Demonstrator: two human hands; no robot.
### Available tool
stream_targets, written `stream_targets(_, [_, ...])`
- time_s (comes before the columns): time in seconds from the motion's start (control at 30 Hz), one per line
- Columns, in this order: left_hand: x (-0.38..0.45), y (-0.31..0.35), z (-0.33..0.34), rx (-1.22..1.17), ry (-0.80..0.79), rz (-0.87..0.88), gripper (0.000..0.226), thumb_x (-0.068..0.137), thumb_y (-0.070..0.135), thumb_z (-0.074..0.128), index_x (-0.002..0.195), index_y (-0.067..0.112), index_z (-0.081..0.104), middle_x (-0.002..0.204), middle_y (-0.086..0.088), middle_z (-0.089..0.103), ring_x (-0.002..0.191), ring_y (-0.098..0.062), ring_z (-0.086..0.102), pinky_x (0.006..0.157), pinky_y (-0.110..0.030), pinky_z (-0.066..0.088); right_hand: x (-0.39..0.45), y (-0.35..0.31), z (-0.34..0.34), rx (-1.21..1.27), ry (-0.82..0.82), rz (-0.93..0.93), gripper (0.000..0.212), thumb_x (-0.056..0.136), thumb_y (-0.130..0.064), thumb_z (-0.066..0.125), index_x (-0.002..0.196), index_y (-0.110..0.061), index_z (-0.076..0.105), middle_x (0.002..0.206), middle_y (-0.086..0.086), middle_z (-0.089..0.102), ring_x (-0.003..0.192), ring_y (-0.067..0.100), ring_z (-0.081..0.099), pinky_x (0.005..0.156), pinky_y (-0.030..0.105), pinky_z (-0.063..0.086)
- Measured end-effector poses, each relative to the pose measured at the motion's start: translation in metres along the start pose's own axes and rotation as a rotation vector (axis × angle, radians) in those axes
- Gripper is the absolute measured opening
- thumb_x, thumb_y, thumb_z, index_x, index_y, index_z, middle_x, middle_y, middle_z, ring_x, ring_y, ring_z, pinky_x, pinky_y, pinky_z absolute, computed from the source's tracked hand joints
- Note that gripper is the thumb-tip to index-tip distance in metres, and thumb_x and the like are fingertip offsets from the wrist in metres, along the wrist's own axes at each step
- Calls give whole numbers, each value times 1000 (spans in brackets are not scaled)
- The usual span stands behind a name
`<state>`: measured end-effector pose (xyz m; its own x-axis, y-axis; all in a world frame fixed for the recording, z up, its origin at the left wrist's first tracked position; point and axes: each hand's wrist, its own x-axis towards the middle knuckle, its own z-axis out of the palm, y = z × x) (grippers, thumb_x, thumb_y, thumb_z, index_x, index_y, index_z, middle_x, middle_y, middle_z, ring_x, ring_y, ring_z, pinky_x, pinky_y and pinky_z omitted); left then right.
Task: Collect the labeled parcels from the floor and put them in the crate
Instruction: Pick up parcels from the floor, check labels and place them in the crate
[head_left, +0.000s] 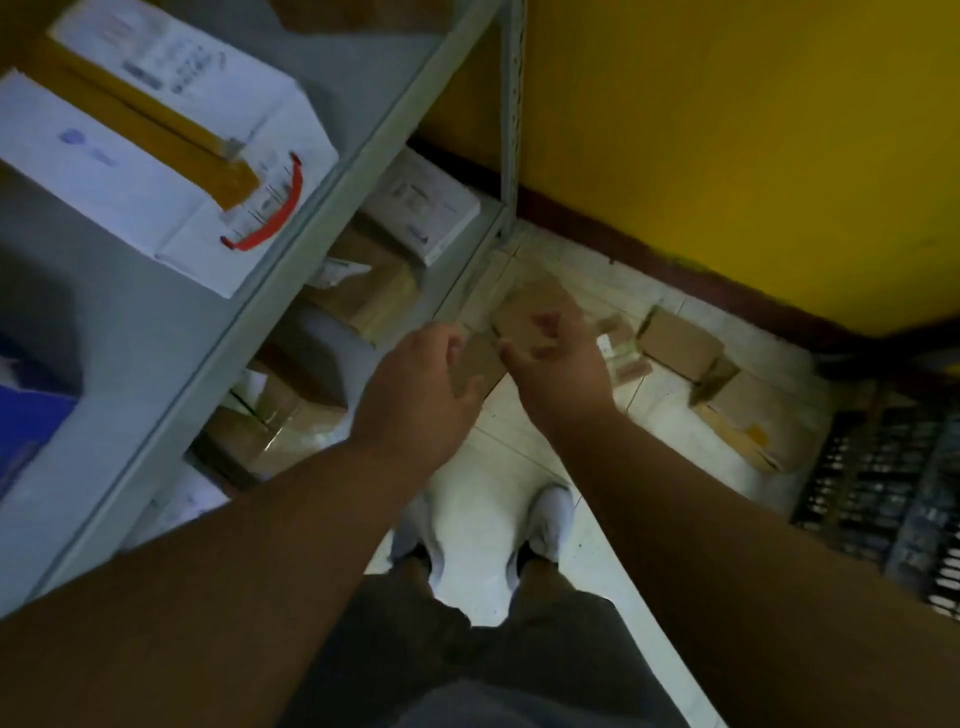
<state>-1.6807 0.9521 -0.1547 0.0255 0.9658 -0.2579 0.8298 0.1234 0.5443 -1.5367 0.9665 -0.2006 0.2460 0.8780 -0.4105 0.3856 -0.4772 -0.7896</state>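
Two hands meet over one small brown parcel (524, 317): the right hand (558, 358) pinches it with curled fingers, while the left hand (421, 384) is beside it with fingers loosely spread (whether it touches the cardboard is blurred). Two more brown boxes (680, 343) and a few small packets (618, 345) lie on the white floor (519, 436) near the yellow wall (727, 130). The dark crate (883, 488) sits at right; its contents can't be made out. The grey shelf (332, 208) holds several parcels.

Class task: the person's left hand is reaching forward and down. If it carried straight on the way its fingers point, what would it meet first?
Most likely the brown cardboard parcel that the right hand grips; the left hand is open just beside it. Motion blur leaves depth uncertain.
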Motion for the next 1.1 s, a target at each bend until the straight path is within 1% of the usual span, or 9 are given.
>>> stream_targets(0.13, [54,-51,81,-55,-110,-121,33,92,31,65,121,19,52,109,-1,60,96,-20,59,84,-41,53,46,71,54,-74,-50,107,50,86,-41,71,130,-21,57,128,5,59,106,21,63,89,29,48])
stream_targets(0.37, [143,-190,223,53,-245,-215,39,92,29,65,125,15,50,116,-6,61,98,-21,61,71,-27,43,122,206,170,-86,-82,317,43,89,-41,68,126,-24,54,127,1,57,92,10,52,62,13,31])
stream_targets(0.47, [181,-252,276,139,-273,-241,42,91,31,67,126,15,51,121,-8,61,102,-23,62,70,-27,40,163,255,223,-101,-117,359,44,90,-42,67,128,-26,53,129,1,57,92,12,56,68,19,36])
stream_targets(0.63, [227,-331,366,230,-338,-231,54,90,36,67,136,15,47,130,-11,55,104,-23,59,70,-25,43,227,336,292,-240,-185,317,53,90,-45,66,136,-25,49,131,2,54,77,6,50,57,17,29])
stream_targets(0.77, [271,-366,423,339,-399,-264,71,90,42,64,149,15,32,142,-14,44,118,-32,55,91,-45,53,270,391,333,-320,-244,321,58,92,-44,63,142,-21,44,136,5,52,102,19,59,78,26,39])
stream_targets(0.9, [313,-385,464,385,-456,-372,82,91,47,61,155,18,17,152,-17,34,131,-38,46,100,-52,47,311,414,354,-122,-181,561,64,90,-43,67,140,-15,39,133,10,57,111,29,60,75,29,42])
stream_targets(0.97, [320,-389,473,340,-469,-441,86,90,50,63,155,21,16,148,-19,40,124,-39,51,95,-51,51,323,418,361,12,-184,660,65,89,-46,68,138,-13,42,128,10,59,105,29,61,74,30,44])
stream_targets(1.03, [323,-387,468,306,-446,-484,89,88,53,66,155,22,17,145,-20,41,120,-39,53,87,-45,53,327,414,363,128,-191,713,62,88,-51,66,134,-12,48,114,6,60,86,22,60,66,28,46])
stream_targets(1.1, [319,-380,453,321,-416,-451,88,86,58,65,154,27,17,144,-20,38,110,-34,53,67,-36,49,319,402,356,102,-154,680,52,89,-53,63,122,-15,53,112,6,62,80,20,61,64,28,50])
